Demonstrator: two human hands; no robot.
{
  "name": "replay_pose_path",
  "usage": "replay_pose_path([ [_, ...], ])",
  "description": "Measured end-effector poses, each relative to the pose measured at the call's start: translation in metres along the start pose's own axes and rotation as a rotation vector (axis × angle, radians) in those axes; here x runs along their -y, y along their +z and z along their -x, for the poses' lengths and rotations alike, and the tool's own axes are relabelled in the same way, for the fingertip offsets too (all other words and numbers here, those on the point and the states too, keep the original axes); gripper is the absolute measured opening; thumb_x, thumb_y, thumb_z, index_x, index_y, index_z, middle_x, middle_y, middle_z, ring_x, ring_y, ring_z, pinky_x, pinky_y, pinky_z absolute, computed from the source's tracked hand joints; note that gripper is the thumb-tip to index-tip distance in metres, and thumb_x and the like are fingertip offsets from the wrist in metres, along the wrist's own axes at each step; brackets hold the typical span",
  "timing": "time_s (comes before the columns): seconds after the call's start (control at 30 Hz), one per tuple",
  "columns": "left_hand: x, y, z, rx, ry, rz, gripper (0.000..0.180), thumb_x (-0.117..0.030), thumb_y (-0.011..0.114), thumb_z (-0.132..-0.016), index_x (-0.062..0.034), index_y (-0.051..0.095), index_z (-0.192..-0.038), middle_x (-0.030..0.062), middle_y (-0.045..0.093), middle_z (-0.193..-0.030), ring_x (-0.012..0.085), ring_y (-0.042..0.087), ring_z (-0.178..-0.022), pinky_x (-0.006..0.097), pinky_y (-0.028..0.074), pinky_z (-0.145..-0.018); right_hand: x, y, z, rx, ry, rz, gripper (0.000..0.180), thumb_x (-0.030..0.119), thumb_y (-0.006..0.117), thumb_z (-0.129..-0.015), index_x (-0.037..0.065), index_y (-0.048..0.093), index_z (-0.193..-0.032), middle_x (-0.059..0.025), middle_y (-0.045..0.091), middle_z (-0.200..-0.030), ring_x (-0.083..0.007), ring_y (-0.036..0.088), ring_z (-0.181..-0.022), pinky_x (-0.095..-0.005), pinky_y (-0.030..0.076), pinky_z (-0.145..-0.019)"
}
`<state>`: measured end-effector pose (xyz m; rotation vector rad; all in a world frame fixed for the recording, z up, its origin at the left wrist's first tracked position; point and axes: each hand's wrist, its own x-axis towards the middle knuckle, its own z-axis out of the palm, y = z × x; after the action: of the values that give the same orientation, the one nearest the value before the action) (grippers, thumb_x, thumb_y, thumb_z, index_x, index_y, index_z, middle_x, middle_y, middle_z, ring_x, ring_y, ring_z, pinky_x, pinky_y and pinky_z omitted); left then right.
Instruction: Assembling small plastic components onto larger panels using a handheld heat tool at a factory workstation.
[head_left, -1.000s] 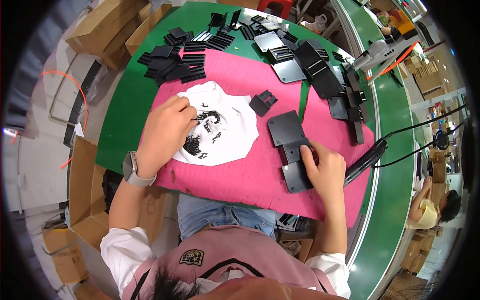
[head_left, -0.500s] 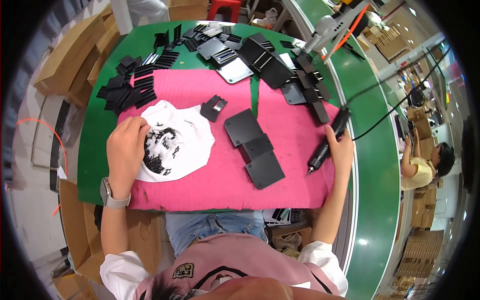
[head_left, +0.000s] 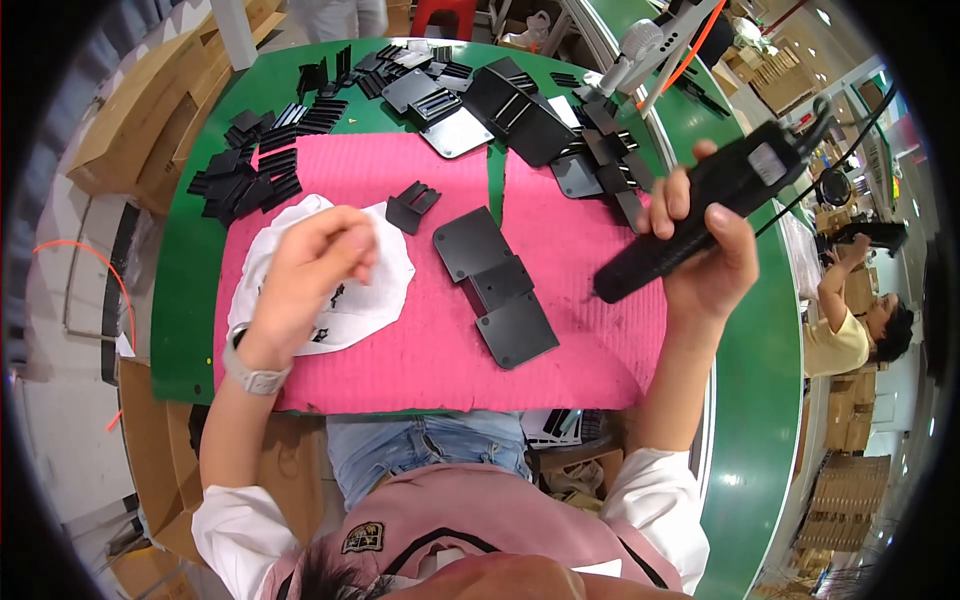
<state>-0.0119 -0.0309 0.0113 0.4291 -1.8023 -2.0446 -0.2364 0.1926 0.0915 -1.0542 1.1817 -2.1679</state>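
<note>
My right hand (head_left: 708, 287) is wrapped round a black corded electric screwdriver (head_left: 690, 215), lifted and tilted over the right side of the pink foam mat (head_left: 600, 330). My left hand (head_left: 325, 250), fingers curled together, hovers over a white cloth (head_left: 385, 275); whatever its fingertips hold is too small to make out. Small black screws (head_left: 320, 335) lie on that cloth, mostly hidden by the hand. Between my hands, a black piece of two flat plates joined by a middle block (head_left: 498, 288) rests on the mat. A small black bracket (head_left: 412, 206) sits beside the cloth.
Several black brackets (head_left: 240, 185) are heaped at the mat's left edge on the green table (head_left: 180, 330). More black plates (head_left: 520, 120) lie along the back. A white fan (head_left: 640, 40) stands back right. Another person (head_left: 840, 335) works at far right.
My right hand has raised the screwdriver from low over the mat and swung it towards the camera. My left hand has moved right from the cloth's left edge, above the screws.
</note>
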Motion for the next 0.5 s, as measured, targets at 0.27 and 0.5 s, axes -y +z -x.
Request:
replay_pose_path([
  [0.27,0.008,0.045,-0.015,0.258,0.012,0.272,0.023,-0.021,0.055,-0.094,0.0006,0.057,-0.089,0.0031,0.057,-0.076,0.0092,0.055,-0.066,0.022,0.046,-0.062,0.016,0.068,-0.019,0.488,-0.103,0.017,0.072,0.05,0.052,-0.088,0.002,0.032,-0.137,0.0006,0.047,-0.07,-0.0121,0.046,-0.053,-0.0322,0.043,-0.065],
  [0.5,0.008,0.046,-0.011,0.218,-0.002,0.124,0.021,-0.017,0.058,-0.092,0.0036,0.06,-0.089,0.0048,0.06,-0.076,0.0105,0.058,-0.067,0.023,0.049,-0.062,-0.021,0.049,-0.031,0.651,-0.139,-0.414,0.056,0.051,0.054,-0.087,0.01,0.043,-0.122,0.0,0.051,-0.072,-0.0125,0.049,-0.055,-0.0319,0.042,-0.067],
])
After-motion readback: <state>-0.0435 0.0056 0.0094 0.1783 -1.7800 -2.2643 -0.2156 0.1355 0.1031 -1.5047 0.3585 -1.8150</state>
